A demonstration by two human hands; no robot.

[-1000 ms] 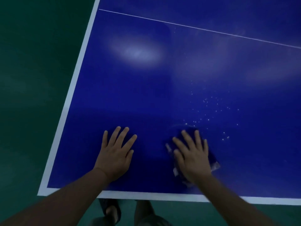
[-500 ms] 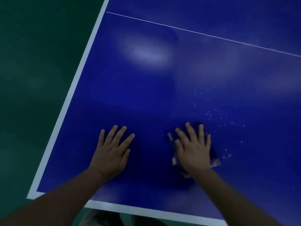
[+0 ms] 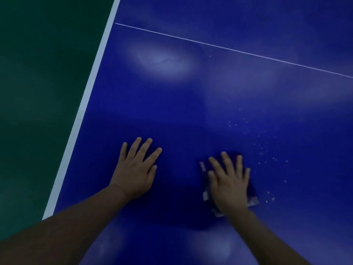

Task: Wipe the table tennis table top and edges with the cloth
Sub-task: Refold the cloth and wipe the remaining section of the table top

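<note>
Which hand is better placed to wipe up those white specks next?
The right hand: it already presses flat on the cloth, and the specks lie just beyond it. The left hand is bare.

Dark green floor (image 3: 42, 88) at left, running alongside table's white-striped edge – plain, matte, dimly lit. Faint lighter patches on green surface. Nothing standing on it within view – rest cut off by frame.

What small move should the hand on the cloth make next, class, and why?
Probably slide the right hand, pressed flat on the cloth, forward and to the right. Pale specks lie scattered on the blue table top just beyond its fingertips, not yet wiped. The left hand rests flat, bracing.
</note>
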